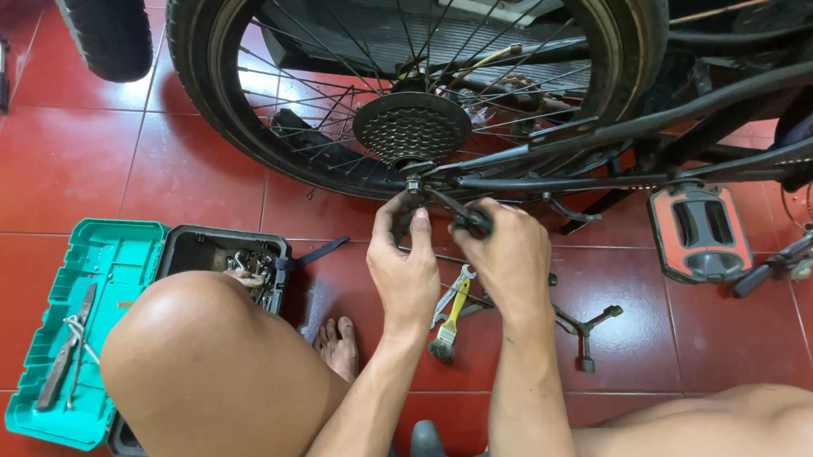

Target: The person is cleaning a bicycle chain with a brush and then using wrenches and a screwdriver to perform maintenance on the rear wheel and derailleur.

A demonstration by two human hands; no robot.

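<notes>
Both hands, left hand [406,256] and right hand [506,252], grip a dark tool [461,212] at the black spoked wheel's axle nut [414,184], frame centre; a slip could jam knuckles into the grey sprocket cluster [411,126]

No packages, labels, signs or screens show in this view, as far as can be made out among the clutter on the red-tiled floor [194,174].

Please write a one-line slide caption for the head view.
Both hands, left hand and right hand, work at the rear axle of a bicycle wheel, beside an open toolbox.
</notes>
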